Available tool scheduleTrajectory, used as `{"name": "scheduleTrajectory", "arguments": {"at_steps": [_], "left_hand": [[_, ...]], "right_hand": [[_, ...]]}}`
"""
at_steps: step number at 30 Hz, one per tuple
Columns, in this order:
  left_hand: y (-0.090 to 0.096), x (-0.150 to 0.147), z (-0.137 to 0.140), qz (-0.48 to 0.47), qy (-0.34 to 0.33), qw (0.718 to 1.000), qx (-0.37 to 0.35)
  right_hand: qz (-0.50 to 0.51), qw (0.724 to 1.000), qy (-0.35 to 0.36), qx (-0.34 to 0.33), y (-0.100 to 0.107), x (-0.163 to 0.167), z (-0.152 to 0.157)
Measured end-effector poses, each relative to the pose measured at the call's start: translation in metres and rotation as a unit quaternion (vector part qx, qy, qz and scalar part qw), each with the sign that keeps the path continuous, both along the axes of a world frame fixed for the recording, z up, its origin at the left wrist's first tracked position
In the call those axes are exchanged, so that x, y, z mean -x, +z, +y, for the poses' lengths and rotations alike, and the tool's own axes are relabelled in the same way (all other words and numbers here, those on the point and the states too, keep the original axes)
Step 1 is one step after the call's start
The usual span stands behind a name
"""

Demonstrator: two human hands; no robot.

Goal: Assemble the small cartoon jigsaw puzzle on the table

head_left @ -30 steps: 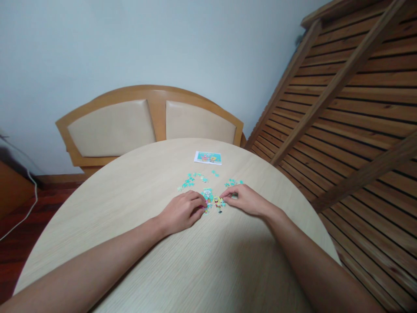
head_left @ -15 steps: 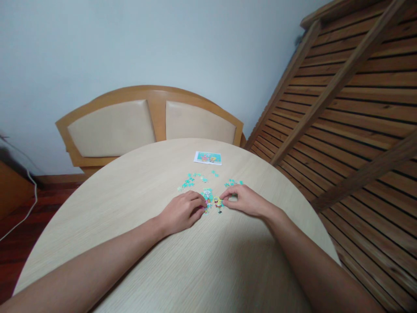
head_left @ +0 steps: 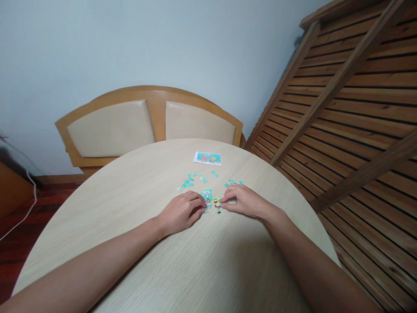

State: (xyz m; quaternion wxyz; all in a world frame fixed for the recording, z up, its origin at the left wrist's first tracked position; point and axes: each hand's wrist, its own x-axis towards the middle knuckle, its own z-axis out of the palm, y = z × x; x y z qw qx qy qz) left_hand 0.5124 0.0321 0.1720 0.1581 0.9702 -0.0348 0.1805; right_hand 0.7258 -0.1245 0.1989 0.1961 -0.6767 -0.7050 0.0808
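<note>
Fingers (head_left: 224, 200) of the right hand (head_left: 247, 201) have slid slightly inward, against the right edge of the yellow part (head_left: 216, 200) of the puzzle, while the left hand (head_left: 184, 211) has stayed put. That right thumb and forefinger are bent, their tips nearly meeting, with a small gap behind them; whether they pinch a piece cannot be told. On the left, the fingers are curled over the left side of the teal part (head_left: 207, 194), covering some pink; their hold cannot be told. Both parts lie side by side on the surface (head_left: 163, 269), between the hands. Beyond them, loose pieces (head_left: 188, 181) spread to the left, a pair (head_left: 214, 174) lies near the middle, and a cluster (head_left: 233, 182) sits just past the right hand. Farthest out is the card (head_left: 207, 158).
</note>
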Motion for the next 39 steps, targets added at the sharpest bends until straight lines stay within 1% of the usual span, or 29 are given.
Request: {"name": "scheduleTrajectory", "arguments": {"at_steps": [11, 13, 16, 18, 20, 21, 23, 25, 26, 29, 34, 39], "left_hand": [[0.001, 0.0, 0.0, 0.003, -0.001, 1.0, 0.003], [0.002, 0.0, 0.0, 0.006, 0.0, 1.0, 0.0], [0.002, 0.0, 0.0, 0.007, 0.002, 1.0, -0.002], [0.002, 0.0, 0.0, 0.008, 0.002, 1.0, -0.004], [0.002, 0.001, 0.0, 0.009, 0.001, 1.0, -0.005], [0.002, 0.001, 0.0, 0.008, -0.001, 1.0, -0.005], [0.003, 0.001, 0.0, 0.002, -0.003, 1.0, -0.002], [0.004, 0.001, -0.001, -0.008, -0.001, 1.0, 0.002], [0.004, 0.001, -0.001, -0.012, -0.001, 1.0, 0.004], [0.006, 0.002, -0.002, -0.017, -0.009, 1.0, 0.004], [0.007, 0.002, -0.003, 0.012, -0.051, 0.999, -0.01], [0.006, 0.002, -0.003, 0.018, -0.047, 0.999, -0.01]], "right_hand": [[-0.063, 0.998, -0.009, 0.01, 0.005, 0.008, -0.001], [-0.05, 0.999, -0.016, 0.011, 0.005, 0.01, -0.001], [-0.002, 1.0, -0.023, 0.008, 0.003, 0.008, 0.0], [0.023, 0.997, -0.064, -0.019, 0.002, 0.001, 0.0], [0.041, 0.985, -0.15, -0.069, 0.001, -0.01, -0.001], [0.052, 0.973, -0.201, -0.096, 0.0, -0.017, -0.002], [0.072, 0.947, -0.282, -0.137, -0.002, -0.031, -0.005], [0.067, 0.923, -0.346, -0.153, -0.004, -0.044, -0.009], [0.062, 0.916, -0.365, -0.151, -0.006, -0.049, -0.01], [0.052, 0.907, -0.396, -0.133, -0.013, -0.058, -0.013], [0.053, 0.905, -0.41, -0.097, -0.022, -0.066, -0.016], [0.065, 0.902, -0.424, -0.058, -0.023, -0.081, -0.025]]}}
